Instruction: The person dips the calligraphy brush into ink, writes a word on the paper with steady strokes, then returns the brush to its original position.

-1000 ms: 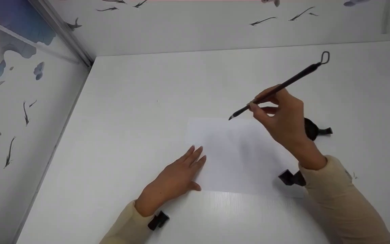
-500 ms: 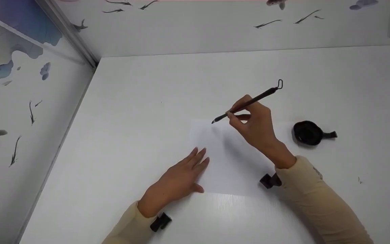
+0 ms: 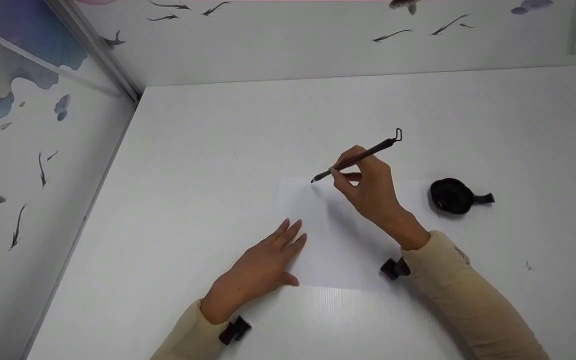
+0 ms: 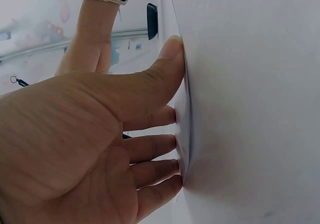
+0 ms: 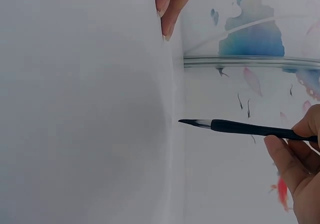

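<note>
Left hand (image 3: 265, 262): fingers almost straight, little gaps between, tips pressing left side of paper (image 3: 340, 260), gripping nothing. Paper flat on white bench (image 3: 193, 150). Brush (image 3: 363, 156) slants over paper's far left part, dark tip down, just off paper, loop end up. Right hand (image 3: 370, 192) pinches brush between thumb and fingers. Farther right: black dish (image 3: 452, 196), handle pointing right.

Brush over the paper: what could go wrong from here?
1. The brush's dark tip is close to the paper's far edge; a small overshoot might mark the table.
2. The left grip rests on the paper's left side only, and the edge there seems to bow up; the sheet could shift.
3. A wide rightward swing might knock the black dish.
</note>
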`<state>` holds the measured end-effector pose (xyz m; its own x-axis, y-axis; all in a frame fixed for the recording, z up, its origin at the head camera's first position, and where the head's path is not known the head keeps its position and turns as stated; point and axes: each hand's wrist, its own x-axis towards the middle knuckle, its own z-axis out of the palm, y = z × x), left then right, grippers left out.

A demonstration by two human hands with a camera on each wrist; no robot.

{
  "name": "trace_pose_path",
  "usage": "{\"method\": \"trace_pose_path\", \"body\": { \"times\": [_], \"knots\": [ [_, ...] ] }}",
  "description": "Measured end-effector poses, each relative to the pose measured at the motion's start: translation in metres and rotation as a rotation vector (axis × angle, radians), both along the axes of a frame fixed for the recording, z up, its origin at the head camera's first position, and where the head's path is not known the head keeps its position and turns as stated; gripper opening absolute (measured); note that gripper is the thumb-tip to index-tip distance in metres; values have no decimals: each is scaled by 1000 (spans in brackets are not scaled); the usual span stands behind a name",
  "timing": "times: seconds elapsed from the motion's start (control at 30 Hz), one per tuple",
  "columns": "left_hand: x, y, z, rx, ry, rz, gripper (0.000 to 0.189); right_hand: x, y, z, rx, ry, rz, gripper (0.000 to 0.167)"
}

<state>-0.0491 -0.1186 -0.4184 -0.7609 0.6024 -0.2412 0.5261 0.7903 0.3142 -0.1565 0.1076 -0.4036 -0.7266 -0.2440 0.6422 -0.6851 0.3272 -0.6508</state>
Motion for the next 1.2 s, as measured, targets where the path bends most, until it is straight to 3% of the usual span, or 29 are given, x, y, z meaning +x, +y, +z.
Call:
{"method": "trace_pose_path", "body": {
  "times": [0.63, 1.2],
  "knots": [
    [0, 0, 0, -2, -1, -2, 84, 2, -1, -1, 54, -60, -13, 17],
    [0, 0, 0, -8, 18, -9, 84, 5, -4, -2, 54, -90, 72, 19]
  ]
}}
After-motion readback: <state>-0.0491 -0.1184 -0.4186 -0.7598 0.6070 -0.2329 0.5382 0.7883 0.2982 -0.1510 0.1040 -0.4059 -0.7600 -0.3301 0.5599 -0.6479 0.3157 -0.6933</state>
